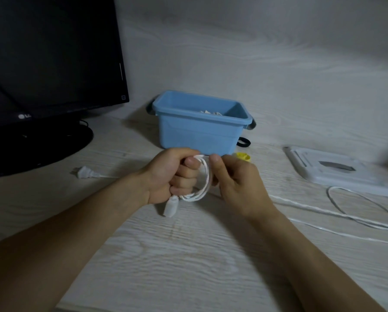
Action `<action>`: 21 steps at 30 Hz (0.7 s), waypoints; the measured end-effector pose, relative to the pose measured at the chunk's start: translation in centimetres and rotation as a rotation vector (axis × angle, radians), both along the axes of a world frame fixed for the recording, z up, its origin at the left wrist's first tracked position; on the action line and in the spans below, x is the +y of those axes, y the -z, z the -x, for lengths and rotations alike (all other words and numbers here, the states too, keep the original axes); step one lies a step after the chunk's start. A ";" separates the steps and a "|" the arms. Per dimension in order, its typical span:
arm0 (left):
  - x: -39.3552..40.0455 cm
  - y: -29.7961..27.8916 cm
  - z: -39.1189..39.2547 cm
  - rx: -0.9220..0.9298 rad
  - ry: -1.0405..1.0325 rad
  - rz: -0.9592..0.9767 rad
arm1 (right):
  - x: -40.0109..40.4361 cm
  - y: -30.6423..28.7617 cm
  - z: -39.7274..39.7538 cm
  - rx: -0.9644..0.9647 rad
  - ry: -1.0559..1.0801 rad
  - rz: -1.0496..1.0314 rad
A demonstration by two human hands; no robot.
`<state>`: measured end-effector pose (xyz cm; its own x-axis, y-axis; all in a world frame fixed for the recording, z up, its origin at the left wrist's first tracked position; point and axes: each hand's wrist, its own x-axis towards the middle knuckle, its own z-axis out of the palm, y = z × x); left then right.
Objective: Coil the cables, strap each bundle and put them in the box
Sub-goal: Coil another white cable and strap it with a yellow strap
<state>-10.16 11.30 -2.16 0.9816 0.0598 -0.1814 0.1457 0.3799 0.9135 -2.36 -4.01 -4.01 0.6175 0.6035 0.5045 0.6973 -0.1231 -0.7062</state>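
My left hand (pixel 170 174) grips a small coil of white cable (pixel 205 181) in a fist, and a white connector (pixel 171 206) hangs below it. My right hand (pixel 235 183) pinches the same cable at the top of the loop, right beside the left thumb. The rest of the cable (pixel 336 212) trails off to the right across the table. Just behind my hands stands the blue plastic box (pixel 199 131), and something white shows inside it. A black strap (pixel 243 141) lies at the box's right foot.
A black monitor (pixel 51 64) on a round base fills the far left. A white two-pin plug (pixel 83 175) lies in front of it. A yellow round object (pixel 243 156) sits by the box. A white flat stand (pixel 336 170) lies at the right.
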 end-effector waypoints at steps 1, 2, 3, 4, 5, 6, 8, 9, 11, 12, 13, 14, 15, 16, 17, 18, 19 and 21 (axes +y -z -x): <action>0.4 -0.2 -0.1 -0.006 -0.051 0.028 | -0.3 -0.2 -0.4 -0.028 0.038 0.001; 0.9 -0.5 -0.1 -0.020 -0.111 0.054 | -0.6 -0.3 -0.8 -0.036 0.071 -0.003; 1.4 -0.8 -0.1 -0.041 -0.179 0.075 | -0.9 -0.4 -1.2 -0.038 0.099 -0.007; 2.1 -1.0 0.0 -0.066 -0.252 0.093 | -1.2 -0.4 -1.5 -0.039 0.126 -0.005; 2.7 -1.3 0.1 -0.092 -0.328 0.116 | -1.4 -0.4 -1.7 -0.041 0.149 0.005; 3.3 -1.4 0.2 -0.115 -0.399 0.150 | -1.5 -0.3 -1.9 -0.041 0.168 0.015; 4.3 -1.6 0.2 -0.157 -0.518 0.243 | -1.5 -0.2 -2.2 -0.042 0.187 0.030; 4.7 -1.6 0.2 -0.177 -0.567 0.286 | -1.4 -0.1 -2.1 -0.045 0.188 0.038; 5.4 -1.6 0.1 -0.202 -0.639 0.349 | -1.2 0.1 -2.0 -0.052 0.187 0.064; 5.5 -1.5 0.0 -0.208 -0.652 0.372 | -1.1 0.1 -2.0 -0.054 0.191 0.081; 5.5 -1.4 -0.2 -0.217 -0.654 0.396 | -1.0 0.2 -1.9 -0.055 0.195 0.096; 5.3 -1.3 -0.4 -0.232 -0.647 0.422 | -0.9 0.3 -1.9 -0.057 0.198 0.107; 5.1 -1.2 -0.6 -0.251 -0.632 0.455 | -0.9 0.4 -1.9 -0.062 0.197 0.114; 4.8 -1.2 -0.8 -0.269 -0.611 0.493 | -0.9 0.6 -1.9 -0.072 0.193 0.120; 4.5 -1.3 -1.0 -0.285 -0.591 0.533 | -0.8 0.7 -1.8 -0.083 0.179 0.134; 4.3 -1.4 -1.1 -0.299 -0.582 0.570 | -0.8 0.7 -1.6 -0.089 0.153 0.159; 4.1 -1.5 -1.2 -0.313 -0.583 0.593 | -0.7 0.7 -1.3 -0.089 0.113 0.194; 3.9 -1.7 -1.0 -0.322 -0.588 0.574 | -0.4 0.8 -0.4 -0.114 0.013 0.274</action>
